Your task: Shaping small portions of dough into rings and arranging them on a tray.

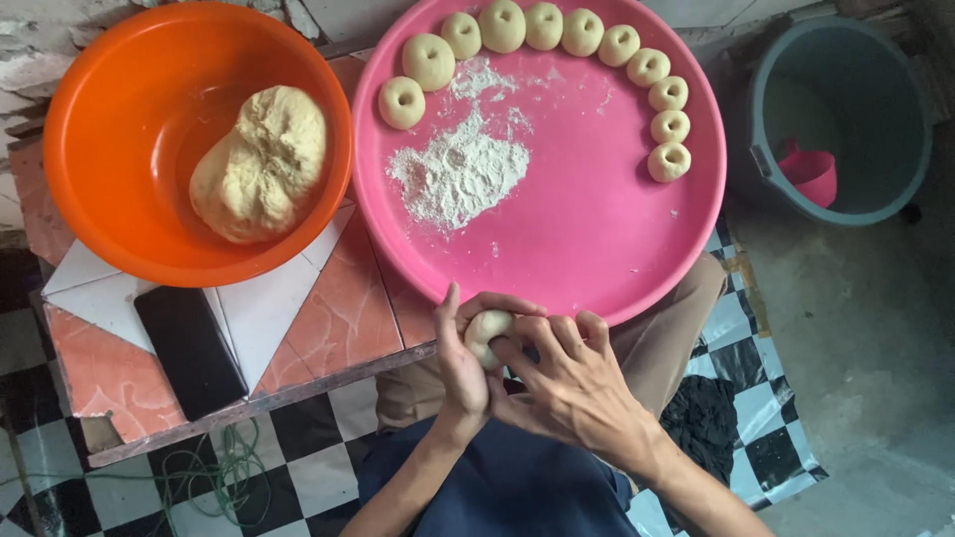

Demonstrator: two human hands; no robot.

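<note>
Both my hands meet just below the near rim of a big round pink tray. My left hand cups a small pale dough ball, and my right hand presses its fingers against the same ball. On the tray, several ring-shaped dough pieces with dimpled centres line the far and right rim in an arc. A heap of white flour lies left of the tray's middle. A large lump of dough rests in an orange bowl to the left.
Tray and bowl stand on a low tiled table with a dark phone near its front edge. A grey bucket holding a pink scoop sits on the floor at the right. Green cord lies on the checkered floor.
</note>
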